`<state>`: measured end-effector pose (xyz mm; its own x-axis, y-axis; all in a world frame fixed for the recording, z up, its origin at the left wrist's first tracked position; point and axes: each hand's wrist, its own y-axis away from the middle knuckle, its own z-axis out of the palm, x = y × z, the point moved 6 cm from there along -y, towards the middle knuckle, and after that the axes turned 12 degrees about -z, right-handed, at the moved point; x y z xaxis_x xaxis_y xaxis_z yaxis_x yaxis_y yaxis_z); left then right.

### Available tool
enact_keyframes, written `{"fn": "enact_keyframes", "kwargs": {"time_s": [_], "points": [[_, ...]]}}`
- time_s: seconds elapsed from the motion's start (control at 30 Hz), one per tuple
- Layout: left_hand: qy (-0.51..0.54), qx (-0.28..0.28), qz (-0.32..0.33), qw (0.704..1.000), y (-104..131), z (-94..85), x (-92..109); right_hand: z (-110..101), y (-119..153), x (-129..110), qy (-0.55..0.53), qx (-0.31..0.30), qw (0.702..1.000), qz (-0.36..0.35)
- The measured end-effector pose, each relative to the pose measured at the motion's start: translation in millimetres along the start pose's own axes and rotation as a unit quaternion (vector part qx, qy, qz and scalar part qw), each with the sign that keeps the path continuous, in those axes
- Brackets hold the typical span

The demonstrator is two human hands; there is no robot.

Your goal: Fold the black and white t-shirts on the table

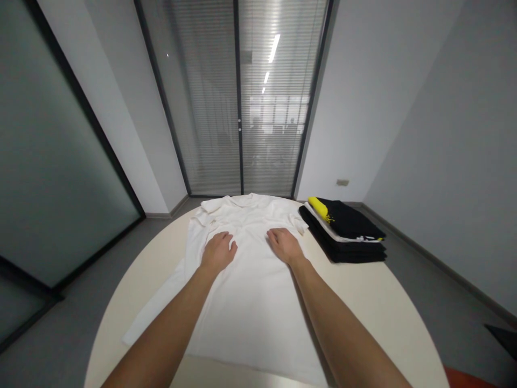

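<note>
A white T-shirt (250, 302) lies spread on the round table, its neckline at the far edge and its hem toward me. Some creases run across its upper part near the sleeves. My left hand (218, 251) rests on the upper left of the shirt, fingers stretched out and thumb apart. On the upper right, my right hand (284, 244) lies palm down on the cloth, its fingers extended and partly hidden from view. Neither hand appears to grip the fabric. At the left, part of the shirt's white cloth slants outward beneath my forearm.
A stack of folded clothes (343, 229), mostly black with a yellow print on top, sits at the table's right far side. The cream table (388, 323) has a rounded edge. Behind it stand a glass door with blinds (266, 145) and grey walls.
</note>
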<state>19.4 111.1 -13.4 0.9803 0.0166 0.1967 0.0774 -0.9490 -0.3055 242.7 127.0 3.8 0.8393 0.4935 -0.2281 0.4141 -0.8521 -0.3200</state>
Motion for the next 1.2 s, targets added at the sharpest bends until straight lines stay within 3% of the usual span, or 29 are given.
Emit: {"fn": "enact_keyframes", "kwargs": {"time_s": [0.3,0.57,0.7,0.8,0.9,1.03,1.2], "points": [[-0.038,-0.050,0.010,0.998,15.9,12.8,-0.2,1.6,12.8,-5.3,0.001,0.011,1.000,-0.026],[-0.001,-0.031,-0.001,1.000,15.7,8.8,-7.5,3.3,28.3,-14.1,0.016,-0.020,0.999,-0.040],[0.020,-0.026,0.004,0.999,15.4,6.0,-8.7,-4.1,37.0,-42.7,0.037,-0.035,0.991,-0.127],[0.025,-0.027,0.001,0.999,14.1,7.3,-9.7,-6.8,49.9,-74.6,0.044,-0.081,0.974,-0.206],[0.024,-0.035,-0.001,0.999,12.7,10.3,-10.8,-12.6,68.0,-100.5,0.030,-0.125,0.962,-0.240],[0.020,-0.050,-0.002,0.999,12.3,12.8,-11.8,-26.9,94.5,-121.1,-0.095,-0.151,0.943,-0.280],[0.012,-0.057,-0.010,0.998,12.9,12.4,-11.6,-34.6,112.1,-125.1,-0.206,-0.163,0.907,-0.330]]}}
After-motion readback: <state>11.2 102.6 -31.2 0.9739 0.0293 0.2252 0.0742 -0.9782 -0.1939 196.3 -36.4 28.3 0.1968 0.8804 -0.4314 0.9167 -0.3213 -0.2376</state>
